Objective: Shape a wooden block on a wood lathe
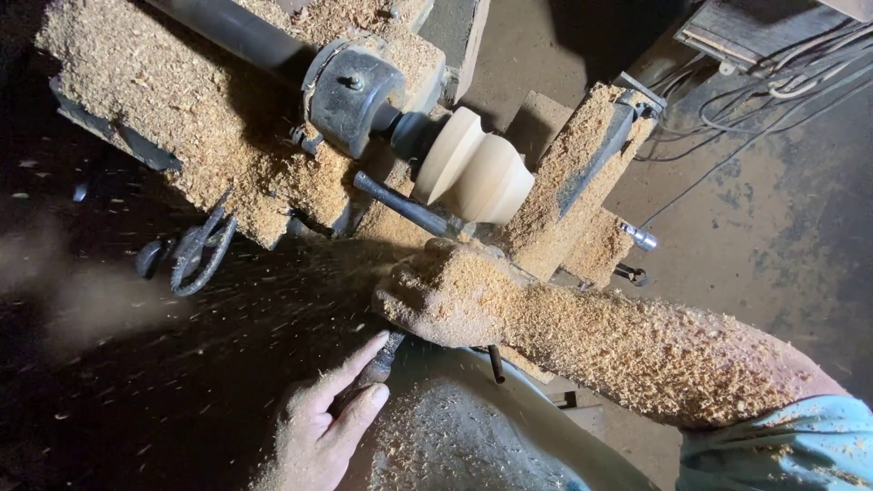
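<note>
Gripping a dark turning tool (400, 205), both hands' fingers clench it: right hand (455, 295) near the pale wooden workpiece (473, 168), left hand (323, 427) at the handle.

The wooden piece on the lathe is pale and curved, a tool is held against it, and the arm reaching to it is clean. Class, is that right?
Not quite: the head view shows the arm thickly coated in sawdust, not clean. The wooden piece is pale and curved, with the tool against it.

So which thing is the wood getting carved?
Find the big machine buried in sawdust across the top. A dark round metal head sticks out of it, and the wood piece sits on its end. It is the only smooth, pale, clean thing, shaped like a vase with a pinched waist.
</note>
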